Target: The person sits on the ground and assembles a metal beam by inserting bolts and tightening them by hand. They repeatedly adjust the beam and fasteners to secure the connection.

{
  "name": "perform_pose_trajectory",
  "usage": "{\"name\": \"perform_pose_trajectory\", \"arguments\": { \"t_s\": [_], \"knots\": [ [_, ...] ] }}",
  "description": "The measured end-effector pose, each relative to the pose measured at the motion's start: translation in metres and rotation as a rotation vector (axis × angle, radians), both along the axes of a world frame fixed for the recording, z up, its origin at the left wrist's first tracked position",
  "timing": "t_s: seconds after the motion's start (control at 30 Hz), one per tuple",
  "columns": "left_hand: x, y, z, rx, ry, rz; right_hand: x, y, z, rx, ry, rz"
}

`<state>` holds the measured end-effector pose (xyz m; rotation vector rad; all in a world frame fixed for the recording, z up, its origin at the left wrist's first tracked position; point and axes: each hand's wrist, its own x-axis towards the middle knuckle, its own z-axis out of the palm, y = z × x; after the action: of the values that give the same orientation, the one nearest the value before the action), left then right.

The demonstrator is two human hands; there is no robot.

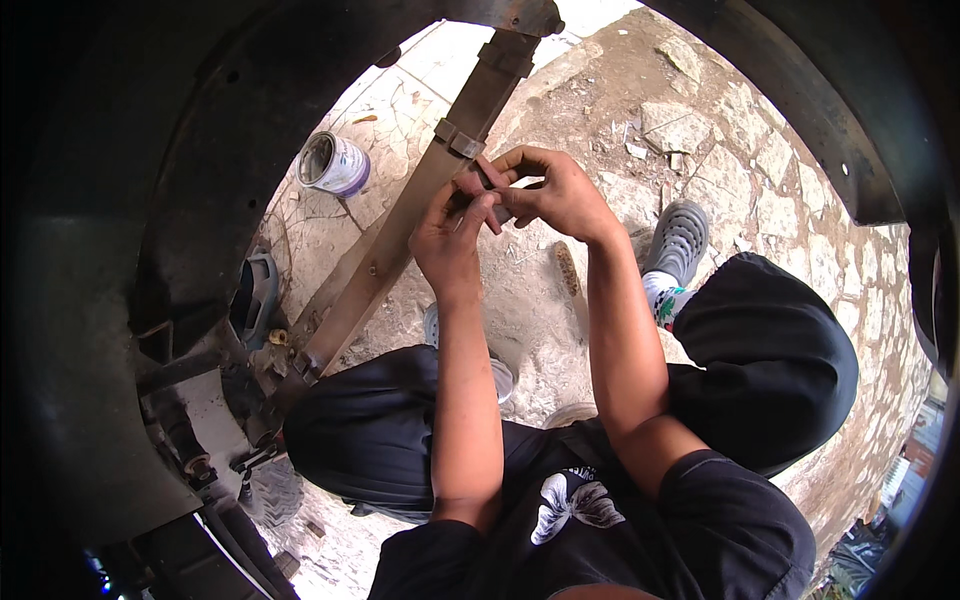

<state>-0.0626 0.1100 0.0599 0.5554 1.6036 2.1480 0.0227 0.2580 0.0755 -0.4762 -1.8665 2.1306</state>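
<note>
Between my two hands is a reddish-brown folded strip [490, 172], too small and partly covered to tell its kind. My left hand [447, 250] closes on its near side, the thumb pressed up against it. From the right, my right hand [565, 197] pinches it with thumb and bent forefinger. Both hands are just beside a long leaf spring [385, 235], which slants from lower left to the top. A metal clamp [458, 138] wraps the spring just beyond my fingers. My palms and some fingertips are hidden.
A paint tin [335, 166] lies tilted on the ground left of the spring. Dark curved metal [175, 230] frames the left and top. My grey clog [680, 240] rests on broken stone paving at the right. A grey-blue object [255, 298] lies left of the spring.
</note>
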Motion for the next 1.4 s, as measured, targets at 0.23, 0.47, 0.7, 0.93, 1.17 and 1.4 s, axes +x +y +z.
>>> {"name": "perform_pose_trajectory", "arguments": {
  "t_s": [0.23,0.47,0.7,0.93,1.17,1.4],
  "knots": [
    [0.001,-0.003,-0.002,-0.071,-0.135,0.101,-0.002,0.002,-0.006,-0.021,-0.032,0.005],
    [-0.004,0.002,-0.002,-0.054,-0.155,0.118,-0.004,0.006,-0.005,-0.065,0.012,-0.053],
    [-0.003,0.001,0.003,-0.148,-0.213,0.124,-0.002,0.014,-0.017,-0.090,0.047,0.043],
    [-0.003,0.002,0.005,-0.067,-0.222,0.118,0.003,0.015,-0.009,-0.123,0.061,0.090],
    [-0.007,-0.002,0.006,-0.128,-0.204,0.057,0.000,0.015,-0.018,-0.075,0.111,0.112],
    [-0.001,0.002,0.012,-0.107,-0.244,0.092,-0.006,0.007,-0.018,-0.045,0.098,0.166]
  ]
}}
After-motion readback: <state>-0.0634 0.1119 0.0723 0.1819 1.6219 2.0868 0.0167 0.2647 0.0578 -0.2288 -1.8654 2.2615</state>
